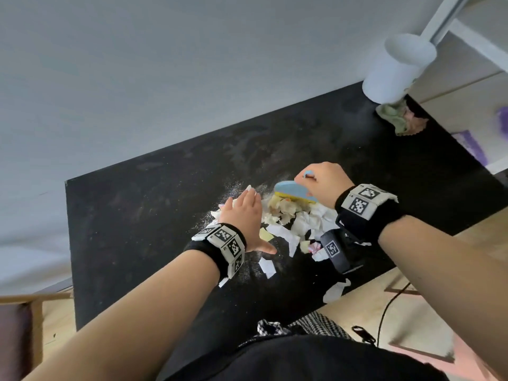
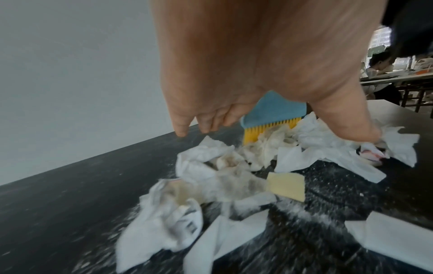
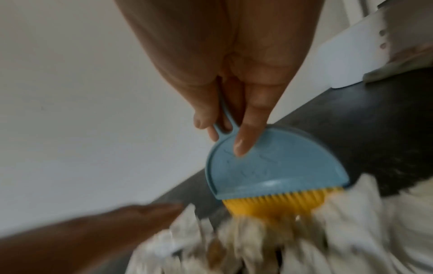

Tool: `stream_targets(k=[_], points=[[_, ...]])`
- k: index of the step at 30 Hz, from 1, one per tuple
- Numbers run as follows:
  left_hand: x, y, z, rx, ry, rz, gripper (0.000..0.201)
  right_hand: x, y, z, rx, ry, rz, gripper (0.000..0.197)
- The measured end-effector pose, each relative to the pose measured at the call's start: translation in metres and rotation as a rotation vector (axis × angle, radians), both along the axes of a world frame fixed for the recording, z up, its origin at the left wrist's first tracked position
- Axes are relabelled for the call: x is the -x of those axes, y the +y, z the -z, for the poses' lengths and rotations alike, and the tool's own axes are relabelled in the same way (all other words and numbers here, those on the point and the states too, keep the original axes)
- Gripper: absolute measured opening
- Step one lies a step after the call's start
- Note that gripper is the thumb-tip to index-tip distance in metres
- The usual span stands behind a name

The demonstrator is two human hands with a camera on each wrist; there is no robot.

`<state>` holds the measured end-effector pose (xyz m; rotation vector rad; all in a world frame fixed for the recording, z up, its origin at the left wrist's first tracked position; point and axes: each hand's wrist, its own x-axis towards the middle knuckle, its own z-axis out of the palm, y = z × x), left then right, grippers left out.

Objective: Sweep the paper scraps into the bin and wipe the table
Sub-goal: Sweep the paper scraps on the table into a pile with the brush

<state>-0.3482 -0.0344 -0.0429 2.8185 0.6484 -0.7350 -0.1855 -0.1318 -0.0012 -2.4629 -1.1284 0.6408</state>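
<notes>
Crumpled white and yellow paper scraps (image 1: pixel 288 218) lie heaped mid-way on the dusty black table (image 1: pixel 154 193). A white cylindrical bin (image 1: pixel 398 68) stands upright at its far corner.

bare black table (image 1: pixel 143 204) left of scrap pile (image 1: pixel 297 218), white bin (image 1: pixel 395 70) and cloth (image 1: pixel 398 118) blocking far right corner

A heap of crumpled white paper scraps (image 1: pixel 291 221) lies mid black tabletop (image 1: pixel 154 204). A blue-backed, yellow-bristled hand brush (image 1: pixel 295 191) stands at its far edge. Far right, a white cylindrical bin (image 1: pixel 395 70) has a crumpled green cloth (image 1: pixel 398 118) just beside it.
</notes>
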Motion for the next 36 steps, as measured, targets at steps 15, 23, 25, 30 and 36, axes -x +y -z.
stream_targets(k=[15,23,25,30,36], points=[[-0.046,-0.053,0.01,-0.011,0.068,0.026,0.127,-0.024,-0.034,0.012,-0.114,-0.049,-0.052,0.025],[-0.063,-0.074,0.014,0.004,0.069,0.059,0.128,-0.082,-0.084,0.014,0.086,-0.224,0.19,0.033],[-0.064,-0.077,0.015,0.001,0.069,0.065,0.128,-0.063,-0.081,0.019,0.085,-0.204,0.122,0.034],[-0.064,-0.082,0.015,-0.023,0.07,0.073,0.129,-0.03,-0.066,0.017,-0.055,-0.114,-0.008,0.029],[-0.064,-0.1,0.017,-0.055,0.039,0.238,0.129,-0.062,-0.101,0.002,0.011,-0.28,0.214,0.029]])
